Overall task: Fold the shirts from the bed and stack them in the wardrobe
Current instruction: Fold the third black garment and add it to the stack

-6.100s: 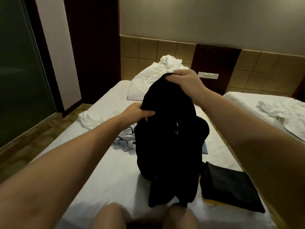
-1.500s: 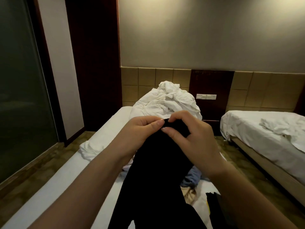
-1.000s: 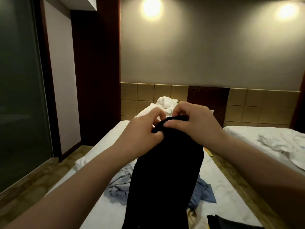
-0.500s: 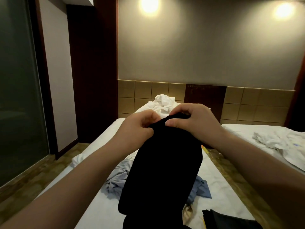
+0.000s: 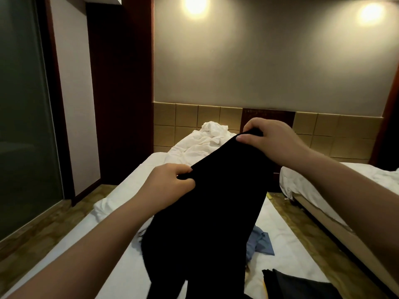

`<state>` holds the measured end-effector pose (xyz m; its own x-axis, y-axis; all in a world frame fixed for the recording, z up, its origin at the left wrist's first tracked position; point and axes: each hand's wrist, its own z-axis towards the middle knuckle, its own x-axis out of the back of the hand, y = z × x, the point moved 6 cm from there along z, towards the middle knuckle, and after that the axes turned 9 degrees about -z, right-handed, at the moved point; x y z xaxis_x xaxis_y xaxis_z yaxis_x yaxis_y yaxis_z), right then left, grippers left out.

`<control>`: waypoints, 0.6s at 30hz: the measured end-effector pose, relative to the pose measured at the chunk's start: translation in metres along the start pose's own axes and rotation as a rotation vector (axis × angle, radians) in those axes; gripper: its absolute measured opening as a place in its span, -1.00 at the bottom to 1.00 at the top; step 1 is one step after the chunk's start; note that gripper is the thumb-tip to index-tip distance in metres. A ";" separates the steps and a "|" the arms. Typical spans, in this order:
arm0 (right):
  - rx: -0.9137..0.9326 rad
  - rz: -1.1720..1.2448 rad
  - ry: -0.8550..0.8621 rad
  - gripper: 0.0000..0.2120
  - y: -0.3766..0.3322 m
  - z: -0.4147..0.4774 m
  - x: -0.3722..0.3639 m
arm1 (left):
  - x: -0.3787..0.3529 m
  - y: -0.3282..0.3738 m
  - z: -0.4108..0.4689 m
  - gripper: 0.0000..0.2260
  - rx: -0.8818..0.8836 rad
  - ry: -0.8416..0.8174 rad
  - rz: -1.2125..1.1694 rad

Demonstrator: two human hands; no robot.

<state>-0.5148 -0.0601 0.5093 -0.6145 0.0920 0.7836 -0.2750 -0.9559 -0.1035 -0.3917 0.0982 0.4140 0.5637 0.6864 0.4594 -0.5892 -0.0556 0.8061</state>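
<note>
A moment before, both hands were close together at the top of the black shirt [image 5: 205,212]. Now they had pulled apart. The left hand [image 5: 172,182] pinched one end of the top edge, over the middle of the bed [image 5: 133,175]. The right hand [image 5: 267,139] pinched the other end, higher up and nearer the far end of the bed. Both hands had fingers curled tight on the cloth. The edge made a straight, slanted line between them, and the rest of the shirt hung down over the bed.

It looked like the shirt was being opened out so it could be folded. It was not folded yet. A blue cloth [image 5: 261,244] lay crumpled on the right side of the bed, likely waiting its turn. A dark folded piece [image 5: 302,285] sat at the bed's near right corner, so one shirt was probably done.
</note>
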 end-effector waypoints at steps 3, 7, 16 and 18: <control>-0.021 -0.004 0.024 -0.68 0.007 0.003 0.004 | -0.002 -0.007 0.003 -0.87 0.039 -0.046 0.003; -0.021 0.002 0.038 -0.69 0.011 0.003 0.006 | -0.009 -0.013 0.001 -0.88 0.040 -0.083 -0.010; -0.065 0.060 0.058 -0.73 0.017 0.006 0.021 | -0.016 -0.048 -0.005 -0.85 0.106 0.021 -0.105; -0.081 0.126 -0.092 -0.74 0.023 0.005 0.019 | -0.007 -0.053 -0.001 -0.89 0.106 0.114 -0.113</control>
<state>-0.5294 -0.0812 0.5247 -0.5785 -0.0565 0.8137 -0.2611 -0.9323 -0.2503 -0.3656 0.0972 0.3679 0.5501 0.7697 0.3239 -0.4583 -0.0460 0.8876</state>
